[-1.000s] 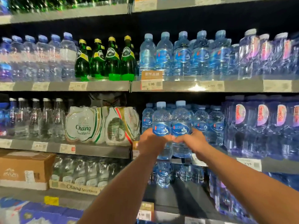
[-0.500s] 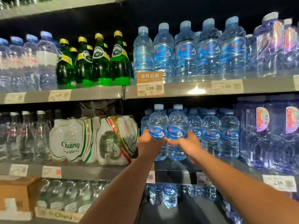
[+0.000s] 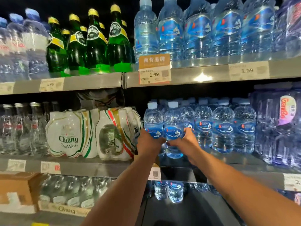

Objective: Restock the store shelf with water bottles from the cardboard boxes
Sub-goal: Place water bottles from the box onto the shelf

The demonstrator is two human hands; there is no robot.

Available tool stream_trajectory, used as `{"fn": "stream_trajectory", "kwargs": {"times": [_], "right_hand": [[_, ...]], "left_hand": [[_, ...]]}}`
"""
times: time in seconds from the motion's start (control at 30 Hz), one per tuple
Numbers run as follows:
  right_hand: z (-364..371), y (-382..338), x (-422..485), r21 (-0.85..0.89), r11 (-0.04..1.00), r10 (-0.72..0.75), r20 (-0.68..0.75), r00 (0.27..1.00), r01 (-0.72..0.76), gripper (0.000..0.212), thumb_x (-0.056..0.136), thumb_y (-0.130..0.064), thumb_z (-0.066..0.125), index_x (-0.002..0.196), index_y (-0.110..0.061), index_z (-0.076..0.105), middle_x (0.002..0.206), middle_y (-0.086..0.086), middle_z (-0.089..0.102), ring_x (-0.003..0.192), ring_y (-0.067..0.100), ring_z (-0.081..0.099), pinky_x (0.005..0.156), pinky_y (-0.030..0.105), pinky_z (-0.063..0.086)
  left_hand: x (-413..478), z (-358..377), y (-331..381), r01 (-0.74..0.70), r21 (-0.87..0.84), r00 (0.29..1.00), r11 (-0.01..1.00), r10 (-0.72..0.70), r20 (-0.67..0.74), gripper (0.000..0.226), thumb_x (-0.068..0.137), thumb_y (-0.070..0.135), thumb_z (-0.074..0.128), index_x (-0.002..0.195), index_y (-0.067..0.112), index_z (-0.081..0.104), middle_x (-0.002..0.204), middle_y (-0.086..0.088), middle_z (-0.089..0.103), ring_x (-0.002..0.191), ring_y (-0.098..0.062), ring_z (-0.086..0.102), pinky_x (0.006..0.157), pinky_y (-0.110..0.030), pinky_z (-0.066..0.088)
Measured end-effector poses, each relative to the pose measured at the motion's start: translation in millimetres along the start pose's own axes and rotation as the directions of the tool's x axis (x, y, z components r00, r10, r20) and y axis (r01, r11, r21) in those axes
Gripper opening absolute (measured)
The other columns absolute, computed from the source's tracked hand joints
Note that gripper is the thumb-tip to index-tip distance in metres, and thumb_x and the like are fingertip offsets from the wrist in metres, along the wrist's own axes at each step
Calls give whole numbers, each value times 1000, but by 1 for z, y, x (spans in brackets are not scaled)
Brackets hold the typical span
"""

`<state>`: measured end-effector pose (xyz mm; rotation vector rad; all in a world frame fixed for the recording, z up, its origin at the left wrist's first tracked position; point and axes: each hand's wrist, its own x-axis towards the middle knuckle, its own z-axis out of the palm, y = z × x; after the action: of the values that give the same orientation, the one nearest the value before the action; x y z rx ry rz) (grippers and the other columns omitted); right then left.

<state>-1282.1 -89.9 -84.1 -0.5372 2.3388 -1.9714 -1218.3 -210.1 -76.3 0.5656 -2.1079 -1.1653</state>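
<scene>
Two small clear water bottles with blue labels stand side by side at the left end of a row on the middle shelf point(image 3: 228, 162). My left hand point(image 3: 147, 143) grips the left bottle point(image 3: 153, 118) around its lower half. My right hand point(image 3: 184, 141) grips the right bottle point(image 3: 173, 121) at its label. The two hands nearly touch between the bottles. More of the same bottles point(image 3: 223, 128) fill the row to the right. A cardboard box point(image 3: 17, 188) sits on the lower shelf at far left.
White Chang soda water packs point(image 3: 71, 134) stand just left of my left hand. Green Perrier bottles point(image 3: 96, 44) and larger blue-label bottles point(image 3: 198, 31) fill the shelf above. Big purple-tinted bottles point(image 3: 280, 124) stand at the right. A price tag point(image 3: 154, 69) hangs overhead.
Both hands have carried the two bottles forward onto the middle shelf, next to the row. The camera has moved closer and tilted upward.
</scene>
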Motion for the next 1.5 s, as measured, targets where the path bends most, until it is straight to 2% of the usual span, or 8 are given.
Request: {"fn": "stream_trajectory", "kwargs": {"times": [0.17, 0.27, 0.43, 0.57, 0.87, 1.0, 1.2, 1.5], "right_hand": [[1, 2, 1, -183, 982, -52, -31, 998, 45, 43, 65, -11, 75, 103, -13, 54, 99, 7, 63, 82, 20, 66, 65, 36, 57], [2, 2, 3, -317, 944, -118, -62, 991, 92, 35, 64, -13, 76, 87, -22, 52, 85, -2, 62, 68, 6, 58, 53, 24, 50], [5, 4, 6, -329, 944, -37, -124, 992, -6, 57, 55, -31, 86, 93, -21, 45, 81, -6, 56, 64, 5, 52, 41, 20, 34], [8, 3, 7, -377, 926, -47, -133, 990, -6, 54, 55, -37, 86, 80, -26, 40, 75, -7, 55, 60, 6, 53, 40, 20, 36], [6, -2, -10, -464, 885, -56, -19, 998, 41, 43, 74, -30, 71, 103, -8, 48, 90, 5, 59, 74, 19, 61, 50, 26, 46], [-9, -10, -31, -625, 764, -139, 84, 987, 161, 13, 79, -18, 56, 73, -13, 45, 70, 2, 52, 56, 14, 50, 41, 22, 34], [-28, -17, -65, -824, 468, -300, 192, 935, 319, 21, 89, -30, 52, 82, -11, 49, 74, -1, 48, 64, 16, 47, 46, 25, 28], [-40, -31, -121, -889, 390, -223, 161, 961, 239, 20, 90, -27, 46, 78, -13, 51, 75, 1, 53, 61, 16, 51, 47, 24, 35]], "left_hand": [[-3, -5, 0, 20, 149, 1000, 989, -20, 2, 68, 69, 27, 80, 126, 12, 46, 127, -12, 48, 116, -30, 51, 96, -41, 47], [-10, -4, -2, -28, 160, 998, 987, 36, -50, 68, 70, 23, 79, 124, 11, 40, 124, -13, 44, 111, -32, 53, 87, -36, 45], [-15, -2, -3, -63, 252, 987, 966, 98, -129, 70, 75, 19, 74, 129, 9, 31, 123, -15, 46, 109, -35, 55, 78, -36, 45], [-15, -2, -5, -49, 339, 987, 939, 96, -125, 77, 79, 26, 74, 136, 8, 25, 134, -15, 41, 117, -34, 52, 87, -39, 47], [-23, -10, 0, -46, 369, 996, 928, 70, -50, 69, 85, 28, 61, 137, 2, 26, 135, -17, 43, 120, -34, 48, 92, -39, 43], [-37, -17, 9, -47, 433, 995, 900, 81, -62, 60, 87, 33, 58, 135, 7, 33, 131, -11, 50, 115, -31, 53, 84, -40, 46], [-74, -24, 18, -120, 639, 984, 759, 175, -23, 52, 87, 40, 56, 130, 16, 40, 121, -7, 55, 109, -30, 56, 78, -38, 46], [-122, -38, 18, -267, 719, 954, 642, 284, 101, 49, 87, 38, 52, 131, 19, 45, 122, -5, 58, 110, -29, 56, 81, -36, 47]]}}
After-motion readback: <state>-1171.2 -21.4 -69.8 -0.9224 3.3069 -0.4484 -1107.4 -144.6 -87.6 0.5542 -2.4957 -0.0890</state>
